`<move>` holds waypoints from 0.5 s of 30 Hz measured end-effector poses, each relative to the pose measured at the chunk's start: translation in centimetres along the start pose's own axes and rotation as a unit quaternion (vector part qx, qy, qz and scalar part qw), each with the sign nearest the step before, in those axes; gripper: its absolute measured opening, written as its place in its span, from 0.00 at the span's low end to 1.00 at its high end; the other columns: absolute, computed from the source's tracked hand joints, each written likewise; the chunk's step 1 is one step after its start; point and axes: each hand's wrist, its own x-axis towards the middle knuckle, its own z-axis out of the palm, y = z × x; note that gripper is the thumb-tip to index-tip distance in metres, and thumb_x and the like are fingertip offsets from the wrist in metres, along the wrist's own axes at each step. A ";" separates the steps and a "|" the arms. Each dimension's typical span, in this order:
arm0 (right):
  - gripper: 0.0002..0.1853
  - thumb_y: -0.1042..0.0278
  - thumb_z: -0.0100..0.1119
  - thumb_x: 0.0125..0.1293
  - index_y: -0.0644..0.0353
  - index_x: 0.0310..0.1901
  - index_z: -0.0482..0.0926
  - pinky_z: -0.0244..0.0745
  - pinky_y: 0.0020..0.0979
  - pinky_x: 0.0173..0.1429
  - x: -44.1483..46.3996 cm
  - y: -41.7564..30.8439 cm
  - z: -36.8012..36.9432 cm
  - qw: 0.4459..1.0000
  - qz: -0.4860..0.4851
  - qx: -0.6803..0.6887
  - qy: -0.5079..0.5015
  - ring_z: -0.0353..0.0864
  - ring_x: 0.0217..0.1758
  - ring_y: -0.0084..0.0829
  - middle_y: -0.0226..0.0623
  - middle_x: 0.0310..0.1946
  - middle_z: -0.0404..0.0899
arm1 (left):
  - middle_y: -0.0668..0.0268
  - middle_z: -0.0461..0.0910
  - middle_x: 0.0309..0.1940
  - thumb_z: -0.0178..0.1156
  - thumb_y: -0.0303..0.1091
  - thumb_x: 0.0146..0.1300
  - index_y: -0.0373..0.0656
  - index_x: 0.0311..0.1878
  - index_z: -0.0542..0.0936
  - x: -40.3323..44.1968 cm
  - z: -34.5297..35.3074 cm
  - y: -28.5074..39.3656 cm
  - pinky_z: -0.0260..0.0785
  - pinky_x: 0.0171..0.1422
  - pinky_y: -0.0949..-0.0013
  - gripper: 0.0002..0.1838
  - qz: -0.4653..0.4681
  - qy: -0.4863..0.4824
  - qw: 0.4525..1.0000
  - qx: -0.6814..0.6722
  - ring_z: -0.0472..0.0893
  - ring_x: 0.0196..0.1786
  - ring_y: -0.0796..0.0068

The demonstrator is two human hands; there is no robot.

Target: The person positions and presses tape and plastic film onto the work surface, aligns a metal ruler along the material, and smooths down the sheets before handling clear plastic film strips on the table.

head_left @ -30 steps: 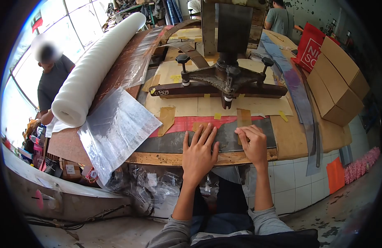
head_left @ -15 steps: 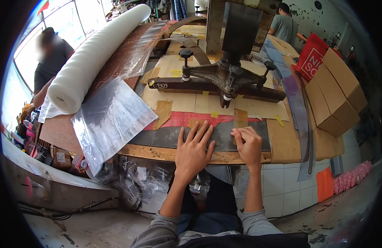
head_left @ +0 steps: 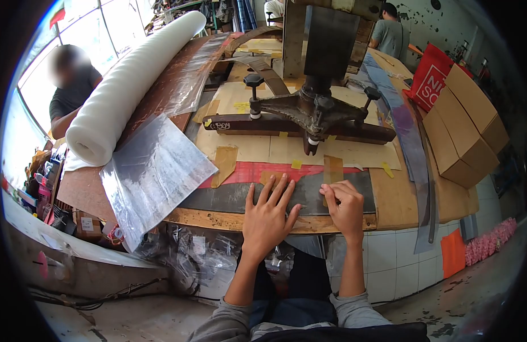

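My left hand point(head_left: 267, 219) lies palm down with its fingers spread on the dark grey sheet point(head_left: 221, 198), near the table's front edge. To its right, my right hand point(head_left: 344, 210) is closed, thumb against the bent fingers; whatever it may pinch is too small to name. Just beyond my fingertips runs a red strip point(head_left: 249, 174). A brown tape piece point(head_left: 333, 170) crosses that strip above my right hand, and another tape piece point(head_left: 224, 165) lies farther left. Behind them a dark metal press bar point(head_left: 354, 126) with black knobs stands over cream board point(head_left: 258, 143).
A white foam roll point(head_left: 135, 85) and a clear plastic sheet point(head_left: 158, 174) lie on the left. Cardboard boxes point(head_left: 466, 128) and a red bag point(head_left: 431, 80) stand at the right. One person point(head_left: 72, 85) is beyond the roll, another point(head_left: 390, 35) at the back right.
The view has shifted slightly. Both hands stay in nearly the same place on the sheet, left spread and right closed. The person at the left has changed posture.
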 end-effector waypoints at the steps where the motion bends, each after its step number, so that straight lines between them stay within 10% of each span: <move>1: 0.09 0.72 0.60 0.65 0.68 0.29 0.84 0.76 0.32 0.40 0.0 0.0 0.0 1.000 0.001 0.000 0.001 0.82 0.35 0.36 0.42 0.29 0.85 | 0.69 0.69 0.69 0.53 0.48 0.67 0.51 0.67 0.72 0.0 0.0 0.0 0.49 0.75 0.49 0.27 0.000 0.000 1.000 0.001 0.65 0.72 0.66; 15: 0.09 0.72 0.60 0.65 0.68 0.30 0.85 0.76 0.32 0.41 0.0 -0.1 -0.1 1.000 0.012 0.006 -0.004 0.83 0.36 0.37 0.42 0.30 0.85 | 0.70 0.68 0.69 0.53 0.49 0.67 0.51 0.67 0.72 0.1 -0.1 0.0 0.48 0.76 0.49 0.27 -0.002 -0.009 1.000 0.004 0.65 0.72 0.66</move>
